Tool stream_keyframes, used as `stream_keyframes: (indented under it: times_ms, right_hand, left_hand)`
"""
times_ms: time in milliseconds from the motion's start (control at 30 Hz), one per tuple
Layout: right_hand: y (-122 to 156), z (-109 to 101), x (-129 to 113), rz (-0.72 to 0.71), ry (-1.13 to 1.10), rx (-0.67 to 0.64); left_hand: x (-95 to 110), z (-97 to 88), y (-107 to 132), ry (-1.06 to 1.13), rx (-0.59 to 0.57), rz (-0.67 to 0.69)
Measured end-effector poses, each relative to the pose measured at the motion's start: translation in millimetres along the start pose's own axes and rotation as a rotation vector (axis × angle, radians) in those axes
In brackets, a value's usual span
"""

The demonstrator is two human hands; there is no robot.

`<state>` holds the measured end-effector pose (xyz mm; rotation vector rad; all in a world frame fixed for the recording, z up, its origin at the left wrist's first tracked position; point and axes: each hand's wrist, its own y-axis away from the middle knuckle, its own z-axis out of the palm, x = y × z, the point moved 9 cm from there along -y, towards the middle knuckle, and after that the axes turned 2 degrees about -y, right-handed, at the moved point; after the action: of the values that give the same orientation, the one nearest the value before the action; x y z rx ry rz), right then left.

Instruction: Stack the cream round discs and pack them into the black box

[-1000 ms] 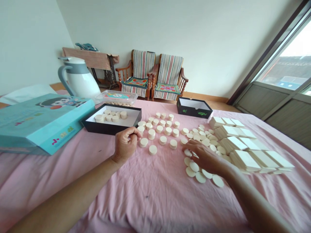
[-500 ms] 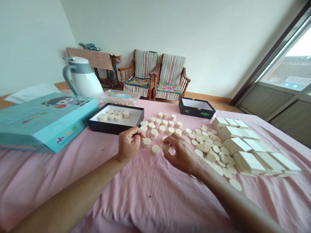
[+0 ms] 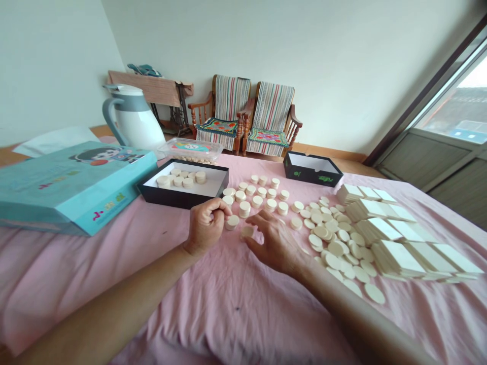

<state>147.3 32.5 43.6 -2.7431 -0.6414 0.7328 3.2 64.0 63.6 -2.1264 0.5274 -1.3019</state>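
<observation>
My left hand is curled into a fist on the pink cloth, beside a short stack of round wooden discs. Whatever lies within its fingers, if anything, is hidden. The thumb and fingertips of my right hand close about a pale wooden disc, at the nearest stack; the hand partly covers the spot. Beyond both hands stand several more small disc stacks in loose rows. Right of my right hand spreads a heap of loose discs.
A black tray with disc stacks stands left, by a turquoise box and a white jug. Behind is a clear plastic container. Another black box stands at the far edge; stacked rectangular wooden pieces lie right.
My right hand has moved left with the disc, onto the nearest stack. My left hand stays curled in nearly the same place. The view has shifted slightly.
</observation>
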Motion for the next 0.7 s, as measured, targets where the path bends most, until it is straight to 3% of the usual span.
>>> stream_keyframes:
  times_ms: [133, 267, 333, 500, 700]
  right_hand:
    - [5, -25, 20, 0.057, -0.006, 0.044]
    - [19, -56, 74, 0.225, 0.152, 0.04]
    - [30, -65, 98, 0.293, 0.247, -0.047]
    - [57, -64, 119, 0.322, 0.227, -0.277]
    - [64, -56, 121, 0.309, 0.212, -0.288]
  left_hand:
    - [-1, 0.3, 0, -0.014, 0.0, 0.006]
    - [-3, 1.9, 0, -0.024, -0.009, 0.003]
    - [-5, 2.6, 0, -0.025, -0.011, 0.002]
    - [-7, 3.4, 0, -0.022, -0.009, 0.002]
    - [-8, 3.7, 0, -0.036, -0.013, 0.002]
